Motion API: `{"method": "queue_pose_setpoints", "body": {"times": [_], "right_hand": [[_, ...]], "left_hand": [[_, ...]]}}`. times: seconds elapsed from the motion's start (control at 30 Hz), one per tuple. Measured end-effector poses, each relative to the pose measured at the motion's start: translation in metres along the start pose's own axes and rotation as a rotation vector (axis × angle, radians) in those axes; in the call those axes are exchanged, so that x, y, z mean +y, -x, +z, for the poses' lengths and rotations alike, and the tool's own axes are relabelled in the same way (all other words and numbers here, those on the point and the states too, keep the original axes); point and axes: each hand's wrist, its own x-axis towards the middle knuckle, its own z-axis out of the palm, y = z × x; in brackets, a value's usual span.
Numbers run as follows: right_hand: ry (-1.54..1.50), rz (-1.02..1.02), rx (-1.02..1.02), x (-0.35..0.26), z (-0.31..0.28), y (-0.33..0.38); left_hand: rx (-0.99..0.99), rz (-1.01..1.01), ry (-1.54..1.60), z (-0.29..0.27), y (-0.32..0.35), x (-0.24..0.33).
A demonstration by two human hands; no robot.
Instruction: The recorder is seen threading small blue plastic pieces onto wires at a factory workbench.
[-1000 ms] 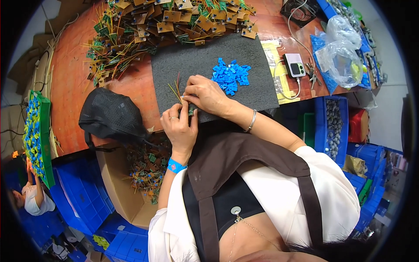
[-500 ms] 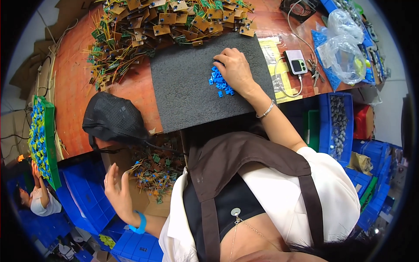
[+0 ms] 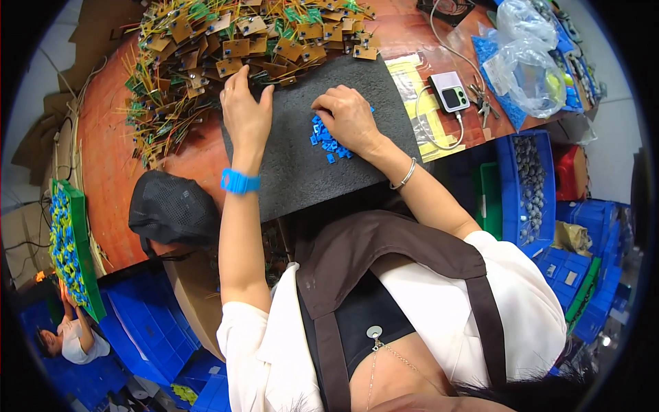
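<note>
So what I'm looking at from the head cam: a little heap of small bright-blue plastic pieces (image 3: 328,141), blocky and all the same shade, sitting loose on a dark grey foam mat (image 3: 295,172) near the middle of a reddish-brown wooden table (image 3: 110,172). A few pieces are scattered off the lower edge of the heap. I can't make out their exact shape, too small.

The right hand (image 3: 347,117) lies on top of the heap, fingers curled down and bunched together over the pieces. I can't tell whether it's actually pinching one. There's a thin silver bangle (image 3: 405,175) on that wrist.

The left hand (image 3: 246,113) is at the mat's far left corner, fingers spread a bit and stretched flat toward the big messy pile of small brown circuit boards with yellow and green wires (image 3: 226,48). Fingertips are touching the pile's edge, nothing gripped as far as I see. Bright blue wristband (image 3: 240,182) on that arm.

Further out: a black mesh cap (image 3: 171,209) at the table's near edge left of the mat, a small white device with a cable (image 3: 449,93) to the right, and a clear plastic bag (image 3: 525,58) beyond that.
</note>
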Motion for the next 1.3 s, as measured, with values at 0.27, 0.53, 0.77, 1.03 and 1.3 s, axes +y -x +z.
{"method": "queue_pose_setpoints", "body": {"times": [0.27,0.53,0.77,1.03,1.3], "right_hand": [[-0.19,-0.112,0.012,-0.027,-0.002,0.012],[-0.184,-0.171,-0.112,-0.034,0.002,0.018],[-0.133,-0.188,-0.125,-0.042,-0.005,0.02],[-0.018,-0.281,-0.202,-0.038,0.003,0.023],[0.029,-0.265,-0.247,-0.043,0.001,0.015]], "left_hand": [[0.045,-0.082,0.251,0.003,0.017,-0.012],[0.148,0.07,-0.311,-0.067,0.121,0.019],[0.03,0.015,-0.191,-0.057,0.157,0.026],[0.116,-0.162,0.172,-0.064,0.146,0.026],[0.092,-0.911,1.254,-0.07,0.153,0.05]]}}
